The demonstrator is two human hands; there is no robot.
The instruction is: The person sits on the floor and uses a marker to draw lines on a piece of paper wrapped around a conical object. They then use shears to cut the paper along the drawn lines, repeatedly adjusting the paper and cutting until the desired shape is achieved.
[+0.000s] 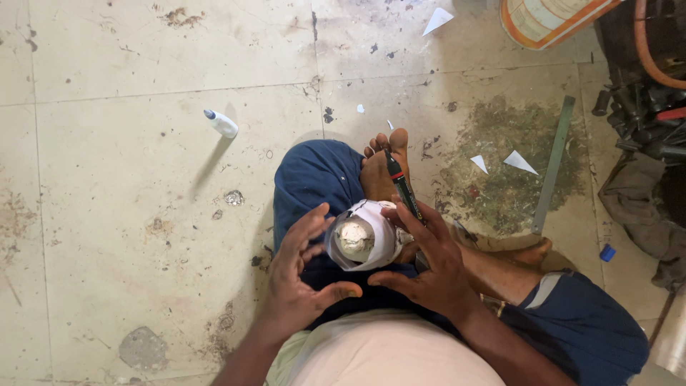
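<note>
I sit on a tiled floor with my legs crossed. A round object wrapped in white paper (361,239) rests on my lap, its pale round top showing. My left hand (300,275) is beside it on the left, fingers spread, fingertips near the paper. On the right, my right hand (429,261) touches the paper, and a black marker with a red band (400,182) sticks up between its fingers, pointing away from me.
A small white glue bottle (220,123) lies on the floor to the left. White paper scraps (519,162) and a long metal ruler (554,164) lie at the right. A large can (543,20) and dark tools (647,107) fill the upper right.
</note>
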